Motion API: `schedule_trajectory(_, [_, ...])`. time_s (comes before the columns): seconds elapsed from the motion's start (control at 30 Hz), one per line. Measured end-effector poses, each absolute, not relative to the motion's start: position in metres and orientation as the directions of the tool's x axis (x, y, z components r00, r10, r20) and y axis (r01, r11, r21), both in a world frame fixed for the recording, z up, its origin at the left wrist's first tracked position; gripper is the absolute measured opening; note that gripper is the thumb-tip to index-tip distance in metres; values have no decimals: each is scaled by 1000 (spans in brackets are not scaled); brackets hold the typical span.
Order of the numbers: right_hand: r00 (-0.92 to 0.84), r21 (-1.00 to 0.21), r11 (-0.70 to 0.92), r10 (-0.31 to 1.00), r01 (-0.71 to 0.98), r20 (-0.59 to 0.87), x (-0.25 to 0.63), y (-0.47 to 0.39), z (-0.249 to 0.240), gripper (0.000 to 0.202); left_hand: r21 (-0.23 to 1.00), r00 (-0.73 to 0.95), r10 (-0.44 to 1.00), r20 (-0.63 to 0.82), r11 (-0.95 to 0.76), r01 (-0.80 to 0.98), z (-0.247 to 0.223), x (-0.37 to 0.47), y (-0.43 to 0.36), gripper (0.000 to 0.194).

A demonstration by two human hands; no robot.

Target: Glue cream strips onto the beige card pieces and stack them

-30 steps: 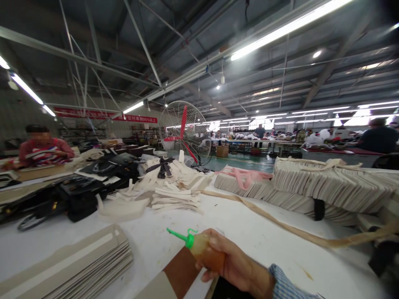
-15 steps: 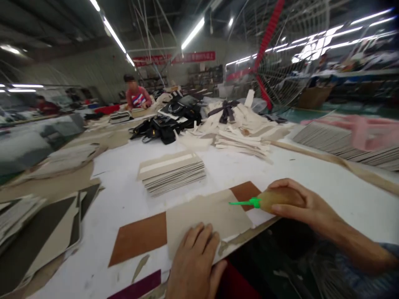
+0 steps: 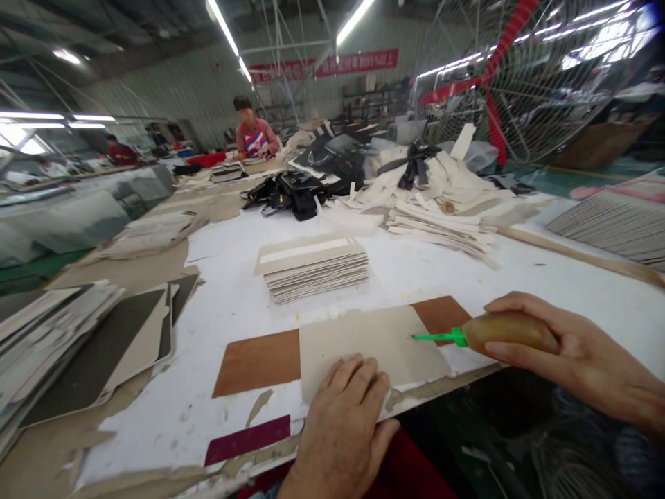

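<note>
My left hand (image 3: pixel 346 416) lies with its fingers out on the near edge of a beige panel (image 3: pixel 364 333). In my right hand (image 3: pixel 545 346) is an amber squeeze bottle (image 3: pixel 512 333), held on its side with the fingers round it. Its thin green nozzle (image 3: pixel 436 337) points left, and the tip is at the panel's right part; whether it touches cannot be made out. A brown piece (image 3: pixel 257 362) adjoins the panel's left side, and another brown piece (image 3: pixel 441 315) lies at its right end, partly behind the nozzle.
Behind the panel stands a stack of beige pieces (image 3: pixel 316 274). A dark red strip (image 3: pixel 248 440) lies near the table edge. Dark boards (image 3: pixel 125 346) are at left, black bags (image 3: pixel 296 194) and cream scraps (image 3: pixel 441 229) farther back. A person (image 3: pixel 255 135) works across the table; a large fan (image 3: pixel 499 90) stands right.
The view has shifted, so the table's contents sit farther right and higher. Relative to the beige panel, both hands and the nozzle stay in nearly the same place.
</note>
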State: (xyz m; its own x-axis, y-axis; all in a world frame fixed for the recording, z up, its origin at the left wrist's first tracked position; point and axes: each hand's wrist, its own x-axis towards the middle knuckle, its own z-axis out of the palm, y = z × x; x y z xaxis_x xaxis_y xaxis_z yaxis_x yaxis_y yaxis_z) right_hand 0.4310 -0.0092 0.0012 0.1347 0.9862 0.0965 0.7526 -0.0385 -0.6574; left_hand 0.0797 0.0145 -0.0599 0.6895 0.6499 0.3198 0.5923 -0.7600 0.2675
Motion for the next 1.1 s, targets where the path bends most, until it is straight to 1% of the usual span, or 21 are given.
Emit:
schedule_trajectory(0.07, [109, -649, -32, 991, 761, 79, 431, -9, 2, 56, 270, 689, 652, 316, -758, 593, -59, 81, 14, 50])
schedule_trajectory(0.2, [120, -640, -60, 991, 766, 51, 427, -5, 7, 58, 272, 692, 653, 309, -758, 593, -59, 81, 13, 48])
schedule_trajectory(0.33, [118, -643, -102, 993, 759, -19, 419, -2, 19, 56, 282, 696, 655, 294, -755, 591, -60, 79, 12, 48])
schedule_trajectory(0.5, [145, -664, -109, 989, 739, -2, 401, -1, 33, 48, 288, 694, 662, 284, -749, 597, -62, 79, 13, 47])
schedule_trajectory(0.63, [134, -661, -83, 991, 746, 28, 392, 2, 34, 48, 291, 697, 663, 273, -747, 597, -62, 80, 14, 47])
schedule_trajectory(0.73, [100, -619, -28, 992, 785, 82, 394, 8, 29, 46, 292, 697, 665, 268, -745, 599, -61, 80, 13, 48])
schedule_trajectory(0.87, [24, -522, 49, 991, 852, 132, 401, 16, 23, 43, 293, 696, 668, 262, -743, 602, -61, 80, 13, 48])
schedule_trajectory(1.0, [-12, -477, 70, 992, 876, 124, 402, 19, 28, 39, 297, 695, 669, 263, -741, 602, -62, 80, 14, 49])
schedule_trajectory(1.1, [-6, -460, 45, 996, 887, 86, 402, 17, 36, 39, 294, 694, 666, 275, -745, 599, -62, 80, 14, 49])
